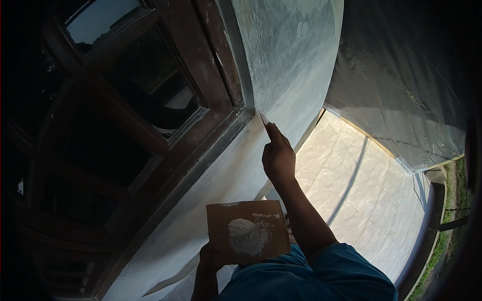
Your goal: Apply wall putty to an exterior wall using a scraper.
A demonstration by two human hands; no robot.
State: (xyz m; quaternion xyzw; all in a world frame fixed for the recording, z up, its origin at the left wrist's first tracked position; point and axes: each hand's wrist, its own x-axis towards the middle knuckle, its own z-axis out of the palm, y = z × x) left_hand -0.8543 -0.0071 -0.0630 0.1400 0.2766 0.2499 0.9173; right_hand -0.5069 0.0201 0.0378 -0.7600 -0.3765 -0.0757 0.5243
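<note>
My right hand point(279, 159) is stretched out to the wall point(281, 65), closed around a putty knife point(263, 119). The knife's blade meets the wall by the lower corner of the window frame point(228, 118). Its handle is mostly covered by my fingers. Close to my body, my left hand point(210, 255) grips the left edge of a flat brown board point(218, 226), which looks like cardboard. A mound of white putty point(241, 228) lies on the board, with ridged smears below it and thinner streaks to the right.
Dark wood-framed glass panes point(145, 70) fill the left side. At the right hangs a grey plastic sheet point(401, 95), above a pale tiled floor point(356, 185) that looks covered in clear film. Grass point(427, 281) lies past a dark curved edge at far right.
</note>
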